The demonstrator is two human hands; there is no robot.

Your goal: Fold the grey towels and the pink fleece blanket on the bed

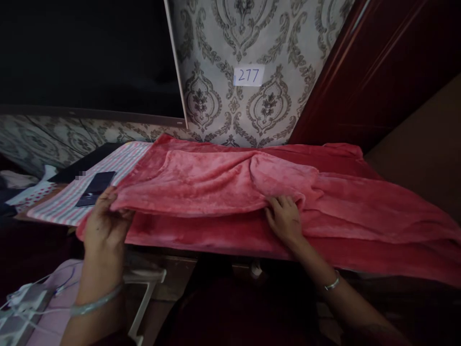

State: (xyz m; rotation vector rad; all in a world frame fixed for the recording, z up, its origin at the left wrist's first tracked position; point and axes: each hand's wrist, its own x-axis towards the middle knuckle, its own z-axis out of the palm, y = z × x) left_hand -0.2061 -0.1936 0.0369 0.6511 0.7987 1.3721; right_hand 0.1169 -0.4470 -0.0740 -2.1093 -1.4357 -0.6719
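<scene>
A red plush blanket (201,187) lies spread over a long surface against the wall, its upper layer partly folded and wrinkled. My left hand (108,218) pinches the front left corner of that upper layer and holds it slightly raised. Further right, my right hand (286,216) is on the same layer's front edge, fingers curled over the cloth near a bunched fold. The fingertips of my right hand are partly hidden in the fabric. Below the raised edge, a darker red lower layer hangs at the front of the surface.
A dark phone (97,187) rests on a striped cloth (65,206) left of the blanket. Behind hangs a large screen (86,57); a paper marked 277 (248,76) is on the wallpaper. A red wooden door (367,67) stands right. Lower left are a power strip (25,307) and cables.
</scene>
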